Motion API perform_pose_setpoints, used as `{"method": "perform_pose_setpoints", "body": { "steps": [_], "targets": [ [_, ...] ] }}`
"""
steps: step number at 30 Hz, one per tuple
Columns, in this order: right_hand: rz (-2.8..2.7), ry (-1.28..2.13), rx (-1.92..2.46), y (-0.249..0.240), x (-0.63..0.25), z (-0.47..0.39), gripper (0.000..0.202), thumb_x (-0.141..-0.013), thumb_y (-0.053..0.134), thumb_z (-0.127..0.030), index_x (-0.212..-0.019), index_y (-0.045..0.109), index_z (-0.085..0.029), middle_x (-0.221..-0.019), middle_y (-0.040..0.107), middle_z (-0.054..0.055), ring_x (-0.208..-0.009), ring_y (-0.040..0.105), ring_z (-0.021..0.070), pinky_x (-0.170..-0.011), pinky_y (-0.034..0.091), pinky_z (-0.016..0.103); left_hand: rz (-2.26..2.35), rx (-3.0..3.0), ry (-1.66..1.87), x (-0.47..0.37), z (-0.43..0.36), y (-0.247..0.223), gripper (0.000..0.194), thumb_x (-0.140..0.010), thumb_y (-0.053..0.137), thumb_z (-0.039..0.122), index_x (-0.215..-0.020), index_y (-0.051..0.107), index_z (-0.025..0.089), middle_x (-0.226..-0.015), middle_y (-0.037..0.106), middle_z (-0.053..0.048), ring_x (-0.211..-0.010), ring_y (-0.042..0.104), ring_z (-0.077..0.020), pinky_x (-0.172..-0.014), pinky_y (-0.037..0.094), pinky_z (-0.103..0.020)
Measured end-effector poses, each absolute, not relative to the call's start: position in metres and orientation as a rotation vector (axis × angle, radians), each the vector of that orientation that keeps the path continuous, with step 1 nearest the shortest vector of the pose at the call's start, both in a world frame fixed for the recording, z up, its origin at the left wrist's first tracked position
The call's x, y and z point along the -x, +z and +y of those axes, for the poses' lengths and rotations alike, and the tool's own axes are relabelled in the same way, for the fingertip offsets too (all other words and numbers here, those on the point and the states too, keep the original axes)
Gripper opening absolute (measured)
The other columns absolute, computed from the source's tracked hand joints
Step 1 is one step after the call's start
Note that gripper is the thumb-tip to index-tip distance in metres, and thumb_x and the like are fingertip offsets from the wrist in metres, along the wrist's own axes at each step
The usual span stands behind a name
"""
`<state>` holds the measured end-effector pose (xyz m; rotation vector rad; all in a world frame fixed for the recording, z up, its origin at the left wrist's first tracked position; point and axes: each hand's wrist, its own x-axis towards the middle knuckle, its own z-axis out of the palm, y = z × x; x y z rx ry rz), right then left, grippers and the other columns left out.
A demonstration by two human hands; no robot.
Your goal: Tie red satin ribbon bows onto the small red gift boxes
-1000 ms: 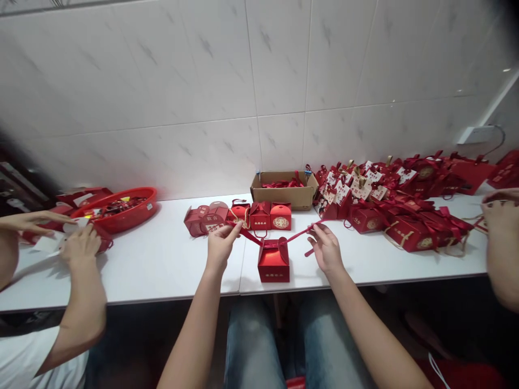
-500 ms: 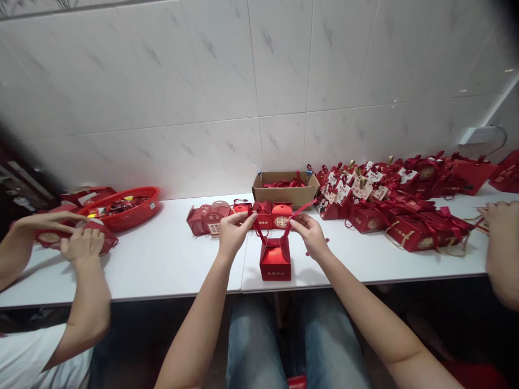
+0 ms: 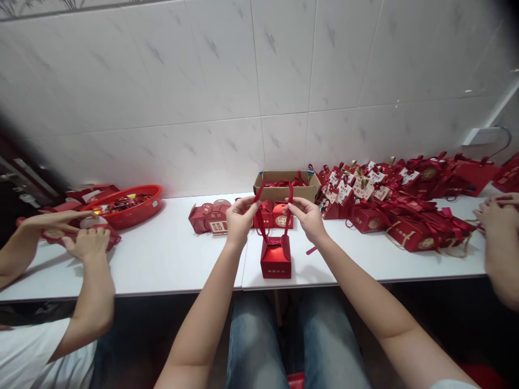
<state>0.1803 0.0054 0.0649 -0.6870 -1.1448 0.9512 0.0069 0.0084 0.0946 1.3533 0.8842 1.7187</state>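
Note:
A small red gift box (image 3: 276, 266) with gold lettering stands upright near the table's front edge. Red ribbon (image 3: 286, 226) rises from its top in two strands. My left hand (image 3: 242, 219) pinches one strand above the box, the end sticking up past the fingertips. The other strand is pinched in my right hand (image 3: 307, 218), its end also pointing up. Both hands are raised behind and above the box, a short gap between them. Just behind them sit several red boxes (image 3: 219, 219) in a row, partly hidden by my hands.
A cardboard box (image 3: 287, 193) of red ribbons stands against the wall. Many finished-looking red boxes (image 3: 409, 229) and tagged bags fill the right. At left, a red basin (image 3: 138, 214) holds wrapped sweets. Co-workers' hands (image 3: 91, 243) handle boxes at left; another person's arms reach in at right.
My two hands have drawn closer together, each still pinching its strand. The ribbon ends now point up instead of slanting outwards. The box has stayed in place.

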Motion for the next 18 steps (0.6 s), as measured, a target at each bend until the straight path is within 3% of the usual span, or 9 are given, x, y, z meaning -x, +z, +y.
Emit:
{"method": "perform_pose_setpoints", "body": {
  "steps": [5, 9, 18],
  "targets": [
    [-1.169, 0.946, 0.667, 0.074, -0.177, 0.003, 0.025, -0.069, 0.071, -0.039, -0.080, 0.065, -0.018, -0.070, 0.070, 0.002, -0.070, 0.065, 0.0154, -0.078, 0.051, 0.035, 0.890, -1.240, 1.781, -0.008, 0.010, 0.098, 0.024, -0.056, 0.079, 0.025, -0.072, 0.064, 0.014, -0.069, 0.066, 0.000, -0.062, 0.062, -0.0097, -0.060, 0.048, -0.021],
    [-1.179, 0.917, 0.686, 0.077, -0.178, 0.004, 0.026, -0.067, 0.073, -0.039, -0.080, 0.068, -0.018, -0.076, 0.071, 0.003, -0.076, 0.065, 0.0164, -0.083, 0.050, 0.035, 0.857, -1.238, 1.821, -0.010, 0.005, 0.100, 0.024, -0.058, 0.078, 0.024, -0.074, 0.064, 0.015, -0.071, 0.068, -0.001, -0.064, 0.063, -0.0111, -0.060, 0.050, -0.022],
    [-1.195, 0.936, 0.612, 0.077, -0.181, 0.008, 0.027, -0.070, 0.070, -0.042, -0.086, 0.066, -0.020, -0.074, 0.071, 0.002, -0.074, 0.067, 0.0173, -0.082, 0.051, 0.036, 0.914, -1.222, 1.873, -0.013, 0.002, 0.104, 0.023, -0.061, 0.076, 0.033, -0.075, 0.070, 0.015, -0.072, 0.070, -0.004, -0.065, 0.063, -0.0125, -0.060, 0.049, -0.023]
  ]
}}
